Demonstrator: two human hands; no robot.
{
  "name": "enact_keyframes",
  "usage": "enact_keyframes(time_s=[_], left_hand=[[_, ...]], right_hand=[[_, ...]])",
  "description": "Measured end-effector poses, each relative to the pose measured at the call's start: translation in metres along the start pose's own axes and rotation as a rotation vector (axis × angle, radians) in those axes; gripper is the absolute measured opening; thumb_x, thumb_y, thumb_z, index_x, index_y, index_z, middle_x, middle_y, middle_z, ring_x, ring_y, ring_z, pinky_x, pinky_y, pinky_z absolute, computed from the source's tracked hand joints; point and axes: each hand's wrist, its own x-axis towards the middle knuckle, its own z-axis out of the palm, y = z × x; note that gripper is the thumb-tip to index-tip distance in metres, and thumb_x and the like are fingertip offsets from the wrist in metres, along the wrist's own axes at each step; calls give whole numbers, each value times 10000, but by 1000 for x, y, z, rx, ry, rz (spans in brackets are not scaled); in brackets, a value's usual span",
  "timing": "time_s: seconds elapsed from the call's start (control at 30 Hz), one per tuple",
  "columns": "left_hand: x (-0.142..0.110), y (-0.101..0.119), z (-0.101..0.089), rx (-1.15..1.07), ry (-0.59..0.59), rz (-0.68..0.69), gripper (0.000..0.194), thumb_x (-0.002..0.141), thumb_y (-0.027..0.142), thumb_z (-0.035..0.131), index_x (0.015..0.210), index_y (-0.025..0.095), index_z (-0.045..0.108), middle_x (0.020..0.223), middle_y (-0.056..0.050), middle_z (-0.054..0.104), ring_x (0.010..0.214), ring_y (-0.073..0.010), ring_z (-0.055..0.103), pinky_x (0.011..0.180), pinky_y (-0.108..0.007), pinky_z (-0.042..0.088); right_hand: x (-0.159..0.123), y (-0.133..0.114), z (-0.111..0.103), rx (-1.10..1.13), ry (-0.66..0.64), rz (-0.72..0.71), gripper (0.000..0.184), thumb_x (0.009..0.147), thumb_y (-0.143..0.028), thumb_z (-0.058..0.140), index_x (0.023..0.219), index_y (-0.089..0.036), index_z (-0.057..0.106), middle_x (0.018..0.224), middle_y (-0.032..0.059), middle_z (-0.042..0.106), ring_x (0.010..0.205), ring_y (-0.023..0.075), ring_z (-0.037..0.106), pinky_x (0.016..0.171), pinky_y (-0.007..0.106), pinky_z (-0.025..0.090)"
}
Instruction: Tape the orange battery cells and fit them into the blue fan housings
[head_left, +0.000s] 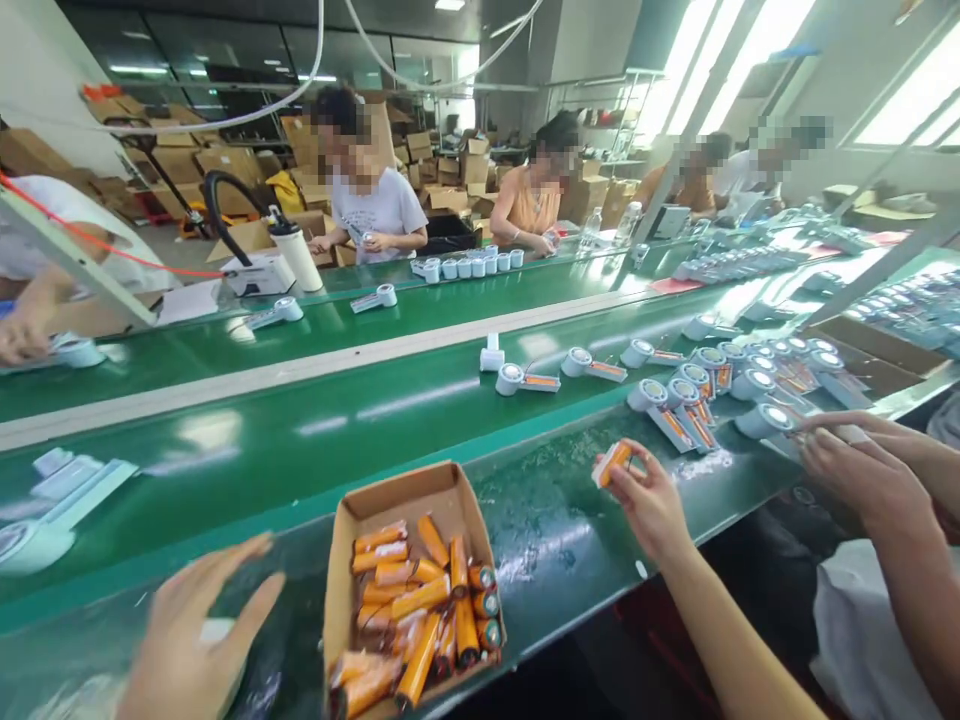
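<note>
Green table (551,590) in a bright workshop, an orange cylinder (616,465) at the right hand (649,495)

The orange cylinder, with white material on one side, is above the table, clamped between the right hand's thumb and fingers. Holding it lightly by its sides, without squeezing the ends, would probably keep it steady and guard any thin wiring. A small wrist turn looks safer than a wide swing, since a co-worker's hands (862,465) are just beyond the right hand, at a white housing (763,421).

More white housings (650,397) crowd the far side of the right hand; clearing them may need a little lift. The table's near edge runs below that hand. The widest gap for moving lies on its left, towards the carton (337,560) of orange cylinders (420,597), whose raised walls could catch a low knuckle.

The left hand (176,640) is on the carton's other side, thumb and fingers apart. Past its fingertips runs a green belt (397,385), with a white part (94,492) at its left.
</note>
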Motion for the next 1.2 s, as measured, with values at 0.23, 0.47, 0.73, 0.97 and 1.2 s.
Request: enact_keyframes(time_s=[0.23, 0.47, 0.73, 0.97, 1.2], left_hand=[[277, 236, 101, -50, -415, 189, 634, 991, 587, 422, 1474, 204, 568, 1497, -142, 640, 1443, -325, 533, 1169, -453, 443], [350, 328, 195, 38, -523, 86, 577, 1044, 545, 317, 1348, 153, 609, 1389, -216, 678, 1256, -332, 682, 959, -394, 544], [336, 264, 133, 62, -511, 239, 506, 848, 402, 609, 1304, 187, 663, 1440, -144, 581, 1161, -291, 702, 1010, -344, 535], [270, 170, 97, 143, -669, 689, 500, 784, 167, 637, 1266, 290, 688, 1458, -53, 589, 1257, -247, 652, 1080, -330, 515], [240, 203, 109, 400, -607, 703, 450, 760, 32, 627, 1117, 256, 784, 1360, -129, 699, 1401, -352, 560, 1124, -541, 504]], right_hand=[[0, 19, -6, -2, 9, 36, 637, 568, -474, 1015, 1102, -270, 734, 877, 82, 826, 837, 324, 799, 774, 455, 658], [5, 26, -8, -6, -22, 70, 656, 621, -532, 992, 1154, -240, 746, 889, 94, 815, 960, 334, 775, 827, 435, 630], [7, 28, -8, 6, -41, 62, 698, 612, -544, 996, 1176, -226, 736, 902, 105, 817, 920, 318, 764, 803, 413, 609], [7, 24, -3, -33, -85, 32, 710, 600, -545, 1000, 1174, -228, 727, 911, 101, 823, 980, 335, 773, 836, 427, 616], [5, 29, -2, -99, -91, -51, 676, 604, -547, 995, 1146, -237, 736, 897, 93, 827, 896, 307, 783, 807, 412, 628]])
